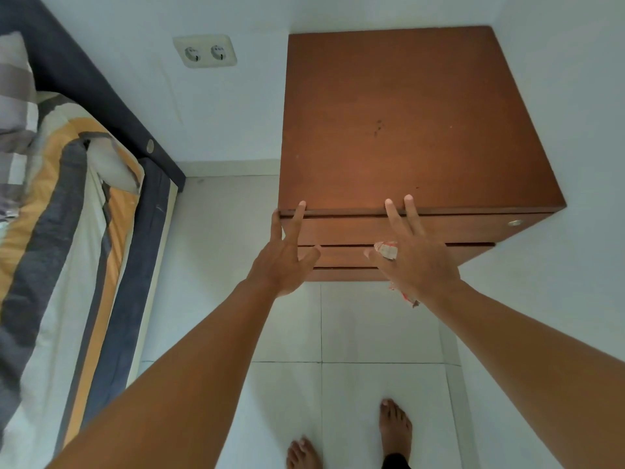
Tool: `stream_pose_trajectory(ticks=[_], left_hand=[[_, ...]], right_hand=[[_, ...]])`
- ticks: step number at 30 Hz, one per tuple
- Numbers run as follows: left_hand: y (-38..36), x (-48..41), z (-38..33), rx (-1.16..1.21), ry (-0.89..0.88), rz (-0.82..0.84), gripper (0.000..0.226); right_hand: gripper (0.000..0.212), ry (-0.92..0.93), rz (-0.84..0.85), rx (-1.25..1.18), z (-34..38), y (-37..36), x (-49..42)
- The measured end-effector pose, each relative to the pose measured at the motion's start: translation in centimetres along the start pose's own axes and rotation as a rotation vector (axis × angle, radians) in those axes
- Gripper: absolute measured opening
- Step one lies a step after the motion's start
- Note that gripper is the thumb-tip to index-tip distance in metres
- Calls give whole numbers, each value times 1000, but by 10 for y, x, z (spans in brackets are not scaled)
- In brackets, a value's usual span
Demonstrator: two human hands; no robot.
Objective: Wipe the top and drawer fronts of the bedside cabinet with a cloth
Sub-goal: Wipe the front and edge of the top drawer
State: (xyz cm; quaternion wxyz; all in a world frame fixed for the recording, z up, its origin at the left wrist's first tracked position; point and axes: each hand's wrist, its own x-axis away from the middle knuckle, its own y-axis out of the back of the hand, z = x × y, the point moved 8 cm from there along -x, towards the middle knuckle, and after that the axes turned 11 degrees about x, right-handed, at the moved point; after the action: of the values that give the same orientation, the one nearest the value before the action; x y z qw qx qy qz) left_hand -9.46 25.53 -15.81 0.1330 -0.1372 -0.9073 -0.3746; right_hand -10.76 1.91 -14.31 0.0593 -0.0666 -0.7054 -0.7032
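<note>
A person stands barefoot on the white floor [287, 333], right in front of the brown bedside cabinet [406, 130]. Both arms reach out to its near edge.

The left hand [284, 258] is spread wide and holds nothing. Its fingertips [300, 206] rest on the near left corner of the top, maybe to keep the cabinet from sliding.

The right hand [416, 262] has two fingers stretched up onto the near edge of the top. The cloth [385, 250] is white with red marks. It is tucked under the palm, between the hand and the drawer fronts [355, 231]. A bit pokes out by the thumb and another bit hangs below the wrist. I think the hand presses the cloth flat so it can rub the wood.

The top has some small dark spots [378, 127] far from the hands.

A bed [67, 214] sits on the left, and a wall socket [204, 51] is on the far wall.
</note>
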Motion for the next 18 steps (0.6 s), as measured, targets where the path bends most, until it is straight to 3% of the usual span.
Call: stream_pose_trajectory(ticks=[7, 18], left_hand=[[3, -6, 3, 4, -17, -2, 79], [15, -5, 2, -306, 31, -25, 67]], right_hand=[[98, 45, -12, -6, -3, 4, 0], [98, 33, 91, 37, 1, 2, -2]])
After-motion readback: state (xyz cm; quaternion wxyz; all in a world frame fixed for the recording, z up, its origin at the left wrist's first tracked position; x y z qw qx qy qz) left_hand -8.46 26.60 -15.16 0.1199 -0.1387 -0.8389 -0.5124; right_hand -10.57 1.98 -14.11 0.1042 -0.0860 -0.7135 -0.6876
